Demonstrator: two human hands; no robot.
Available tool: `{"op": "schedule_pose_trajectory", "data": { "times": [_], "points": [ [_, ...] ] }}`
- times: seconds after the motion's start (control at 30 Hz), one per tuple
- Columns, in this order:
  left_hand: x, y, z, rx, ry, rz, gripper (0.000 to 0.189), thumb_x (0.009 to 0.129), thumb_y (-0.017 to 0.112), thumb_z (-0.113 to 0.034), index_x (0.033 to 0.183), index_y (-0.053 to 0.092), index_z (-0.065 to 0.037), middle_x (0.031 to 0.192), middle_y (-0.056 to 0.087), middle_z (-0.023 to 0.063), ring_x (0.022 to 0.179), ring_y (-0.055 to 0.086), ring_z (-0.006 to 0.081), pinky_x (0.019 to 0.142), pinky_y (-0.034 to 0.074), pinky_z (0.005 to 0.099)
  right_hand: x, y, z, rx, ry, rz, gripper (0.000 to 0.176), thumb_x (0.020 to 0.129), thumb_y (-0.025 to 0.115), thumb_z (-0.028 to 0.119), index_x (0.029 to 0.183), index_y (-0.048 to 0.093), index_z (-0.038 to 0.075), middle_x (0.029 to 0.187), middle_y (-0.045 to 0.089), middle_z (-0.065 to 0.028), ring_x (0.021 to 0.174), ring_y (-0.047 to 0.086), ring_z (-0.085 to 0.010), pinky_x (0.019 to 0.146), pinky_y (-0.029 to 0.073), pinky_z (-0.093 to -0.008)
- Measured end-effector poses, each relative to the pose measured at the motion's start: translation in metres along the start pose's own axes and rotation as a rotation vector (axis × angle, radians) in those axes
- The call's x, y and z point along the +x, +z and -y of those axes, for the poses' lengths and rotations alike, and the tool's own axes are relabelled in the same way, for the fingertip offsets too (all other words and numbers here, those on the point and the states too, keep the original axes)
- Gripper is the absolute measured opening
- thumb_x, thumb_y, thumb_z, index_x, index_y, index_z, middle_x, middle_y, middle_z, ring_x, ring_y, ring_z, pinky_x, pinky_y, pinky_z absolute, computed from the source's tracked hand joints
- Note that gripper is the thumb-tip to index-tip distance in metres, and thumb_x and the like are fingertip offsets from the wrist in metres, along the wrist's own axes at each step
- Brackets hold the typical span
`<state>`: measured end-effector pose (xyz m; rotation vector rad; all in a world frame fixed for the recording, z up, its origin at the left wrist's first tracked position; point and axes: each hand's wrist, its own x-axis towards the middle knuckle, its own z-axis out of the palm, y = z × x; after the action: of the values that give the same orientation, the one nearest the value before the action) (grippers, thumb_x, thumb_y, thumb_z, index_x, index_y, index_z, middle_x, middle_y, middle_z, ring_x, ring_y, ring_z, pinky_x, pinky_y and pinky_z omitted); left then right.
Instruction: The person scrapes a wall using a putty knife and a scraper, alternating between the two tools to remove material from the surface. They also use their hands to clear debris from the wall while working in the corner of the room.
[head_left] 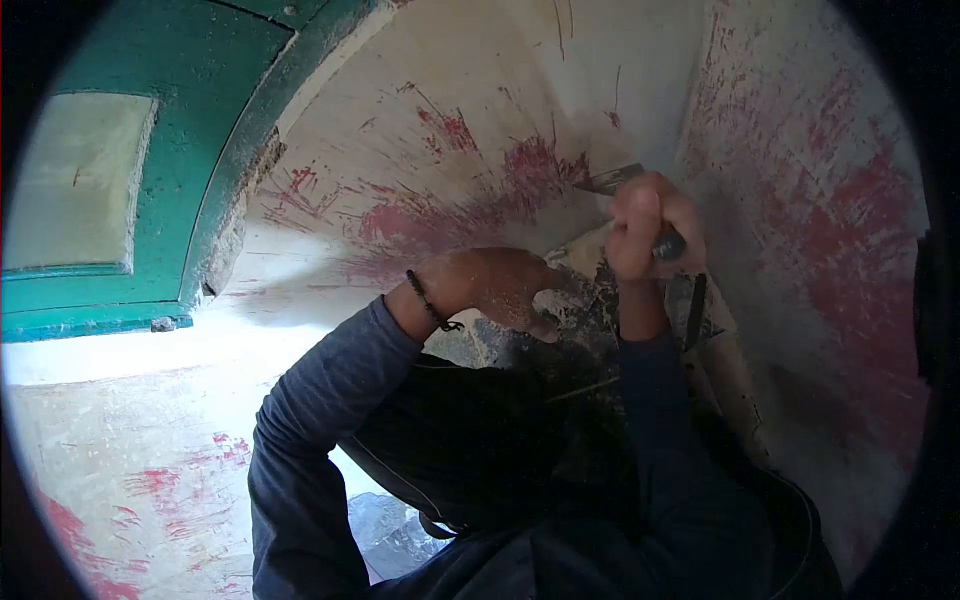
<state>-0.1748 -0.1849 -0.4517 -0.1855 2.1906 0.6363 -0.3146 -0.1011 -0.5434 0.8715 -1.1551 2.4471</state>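
A scraper (610, 180) with a flat metal blade and a dark handle is in my right hand (655, 225), fingers wrapped round the handle. Its blade is at the wall (470, 130), close to a patch of red paint; whether it touches cannot be made out. Lower and to the left, my left hand (500, 287) hangs in front of the wall with its fingers apart and holds nothing I can see. Pale dust speckles its back, and a dark beaded bracelet (428, 300) circles the wrist. Scratched red paint remnants (545, 165) streak the pale wall.
A green door (190, 130) with a pale panel stands at the upper left, its frame edge chipped. On the right a second wall surface (840, 210) meets this one at a corner. Dark debris (590, 320) lies below my hands. Crumpled plastic sheeting (390, 535) shows under my left arm.
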Motion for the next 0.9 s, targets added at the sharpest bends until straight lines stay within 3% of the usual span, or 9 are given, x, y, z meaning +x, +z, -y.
{"op": "schedule_pose_trajectory", "data": {
  "times": [0.1, 0.2, 0.3, 0.4, 0.6, 0.7, 0.9],
  "points": [
    [0.001, -0.001, 0.001, -0.032, 0.021, 0.015, 0.073, 0.089, 0.070, -0.051, 0.146, 0.051, -0.010, 0.124, 0.064, 0.0256, 0.117, 0.061, 0.0417, 0.102, 0.047, 0.0492, -0.001, 0.007, 0.013, 0.306, -0.019, -0.060, 0.027, 0.089, 0.063, 0.007, 0.064, 0.055, 0.003, 0.060, 0.061, -0.0083, 0.052, 0.058, -0.0151, 0.049, 0.046, -0.0301],
    [0.003, 0.001, 0.000, -0.029, -0.005, -0.016, 0.072, 0.088, 0.071, -0.049, 0.146, 0.052, -0.010, 0.123, 0.065, 0.0256, 0.117, 0.062, 0.0418, 0.101, 0.047, 0.0491, 0.000, 0.003, -0.006, 0.156, 0.002, 0.010, 0.028, 0.090, 0.061, 0.004, 0.065, 0.051, 0.002, 0.060, 0.061, -0.0107, 0.053, 0.058, -0.0158, 0.049, 0.047, -0.0304],
    [0.004, 0.001, 0.002, -0.032, 0.005, 0.002, 0.071, 0.088, 0.072, -0.049, 0.145, 0.052, -0.010, 0.124, 0.064, 0.0258, 0.117, 0.061, 0.0422, 0.101, 0.047, 0.0494, -0.005, -0.001, 0.007, 0.342, -0.006, -0.001, 0.026, 0.091, 0.061, 0.005, 0.066, 0.052, 0.002, 0.061, 0.062, -0.0116, 0.052, 0.058, -0.0169, 0.048, 0.047, -0.0302],
    [0.002, 0.002, 0.003, -0.030, 0.000, -0.015, 0.072, 0.088, 0.072, -0.049, 0.145, 0.052, -0.011, 0.124, 0.064, 0.0255, 0.117, 0.061, 0.0420, 0.101, 0.047, 0.0496, -0.006, 0.001, -0.008, 0.084, -0.071, 0.075, 0.026, 0.091, 0.061, 0.006, 0.067, 0.054, 0.002, 0.061, 0.062, -0.0112, 0.052, 0.058, -0.0175, 0.048, 0.046, -0.0301],
    [0.000, 0.002, 0.003, -0.051, 0.034, -0.045, 0.072, 0.088, 0.071, -0.050, 0.146, 0.051, -0.011, 0.123, 0.065, 0.0256, 0.118, 0.061, 0.0423, 0.102, 0.047, 0.0496, 0.000, -0.002, 0.006, 0.090, -0.101, 0.098, 0.024, 0.090, 0.063, 0.010, 0.068, 0.061, 0.002, 0.062, 0.062, -0.0076, 0.051, 0.057, -0.0168, 0.049, 0.046, -0.0297],
    [0.003, 0.001, 0.003, -0.002, 0.016, -0.041, 0.072, 0.088, 0.071, -0.050, 0.146, 0.051, -0.011, 0.123, 0.065, 0.0253, 0.118, 0.061, 0.0426, 0.102, 0.047, 0.0502, 0.001, -0.010, 0.016, -0.010, 0.061, 0.098, 0.026, 0.090, 0.063, 0.011, 0.066, 0.061, 0.002, 0.062, 0.062, -0.0075, 0.050, 0.056, -0.0154, 0.049, 0.046, -0.0295],
    [0.002, -0.006, -0.004, -0.055, -0.007, 0.005, 0.072, 0.088, 0.072, -0.050, 0.145, 0.052, -0.010, 0.125, 0.065, 0.0247, 0.119, 0.060, 0.0419, 0.102, 0.047, 0.0500, -0.004, -0.003, 0.005, -0.011, 0.011, 0.032, 0.026, 0.090, 0.064, 0.011, 0.065, 0.063, 0.002, 0.062, 0.064, -0.0083, 0.050, 0.057, -0.0148, 0.049, 0.047, -0.0300]
  ]
}}
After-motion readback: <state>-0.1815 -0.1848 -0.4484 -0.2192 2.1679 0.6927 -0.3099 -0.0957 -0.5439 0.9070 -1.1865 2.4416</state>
